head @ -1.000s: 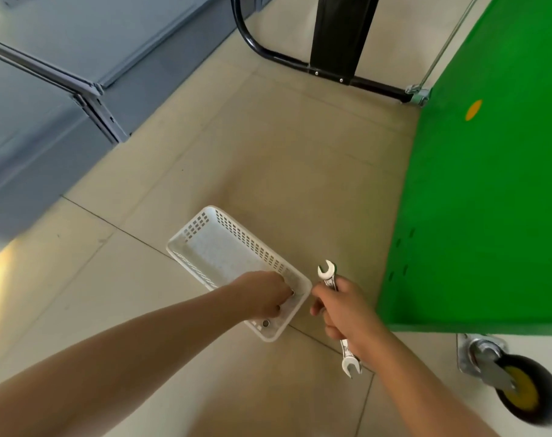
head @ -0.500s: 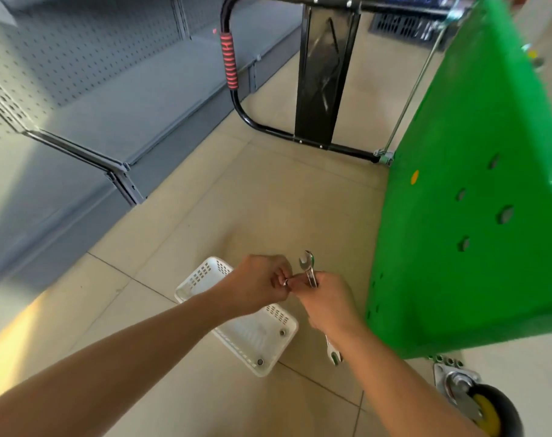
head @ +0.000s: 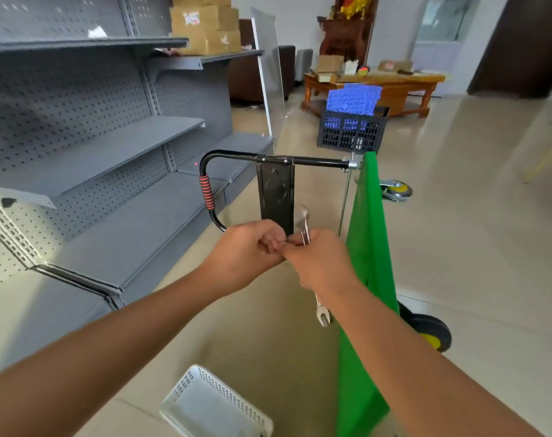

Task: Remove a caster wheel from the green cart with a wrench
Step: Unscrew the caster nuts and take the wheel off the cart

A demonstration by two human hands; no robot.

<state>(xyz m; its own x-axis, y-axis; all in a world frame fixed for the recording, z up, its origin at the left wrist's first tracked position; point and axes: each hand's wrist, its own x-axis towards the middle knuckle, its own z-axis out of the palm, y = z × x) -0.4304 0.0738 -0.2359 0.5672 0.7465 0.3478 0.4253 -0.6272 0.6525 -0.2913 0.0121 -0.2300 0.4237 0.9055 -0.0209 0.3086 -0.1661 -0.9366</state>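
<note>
While the hands were low over the white basket a second ago, they are now lifted up in front of the green cart, and the camera looks up into the room. The right hand is wrapped tight round the middle of the wrench, with one end poking up and the other end hanging below the wrist. The left hand is curled and pressed against the right one, pinching something tiny that I cannot make out. It was reaching into the basket before, so maybe it took a small part from there.

The cart stands on its edge, just right of the hands. One caster wheel sticks out low on its far side, and another wheel sits farther back. The wrench is not on any wheel yet, so the real work looks not begun.
</note>
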